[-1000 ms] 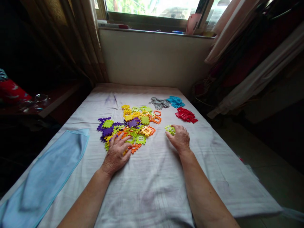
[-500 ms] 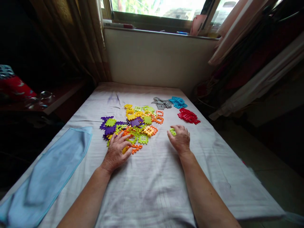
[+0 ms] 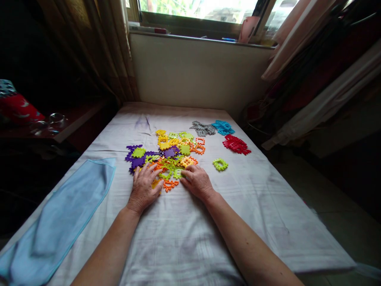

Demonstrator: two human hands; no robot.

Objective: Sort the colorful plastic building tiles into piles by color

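Note:
My left hand [image 3: 144, 184] lies with fingers spread over the near left side of a mixed pile of plastic interlocking building pieces [image 3: 169, 153]. An orange triangular piece [image 3: 170, 185] is just right of its fingertips, and a yellow piece is partly covered by the hand. At the pile's near right edge, the thumb and fingers of my right hand [image 3: 196, 180] close on the side of a lime-green window-shaped building piece [image 3: 177, 173]. Apart from the pile, a lime-green ring-shaped piece [image 3: 220, 164] lies on the sheet to the right.
Grey pieces [image 3: 203, 128], blue pieces [image 3: 223, 127] and red pieces [image 3: 236, 144] form separate heaps at the far right of the sheet-covered table [image 3: 178, 230]. A folded light-blue cloth [image 3: 65, 214] lies along the left. Hanging clothes [image 3: 297, 51] border the right side.
My right hand has let go of a lime-green piece, now lying on the sheet at right, and has moved left to the pile. My left hand has barely shifted.

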